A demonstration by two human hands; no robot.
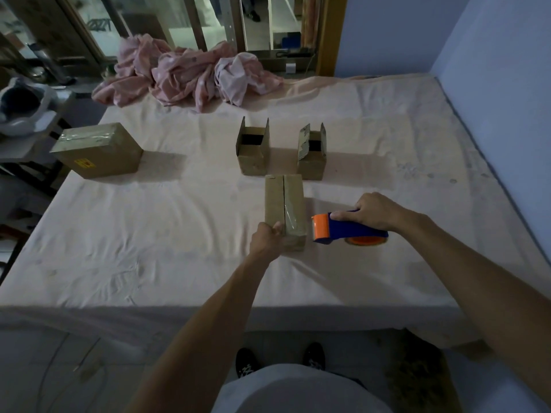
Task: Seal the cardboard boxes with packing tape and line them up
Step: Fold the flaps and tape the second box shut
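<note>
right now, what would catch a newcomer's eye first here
First the blue-and-orange tape dispenser in the right hand, beside the small closed box the left hand grips near the middle. Behind stand the left open box and right open box; a larger taped box sits far left.

Arms outstretched, left hand [266,238] gripping the box [284,201], right hand [372,211] curled round the tape dispenser [347,229].

L hand [266,238] round near box [283,201] corner, R hand [375,211] round tape dispenser [353,229] just beside; seam prob. part-taped
</note>
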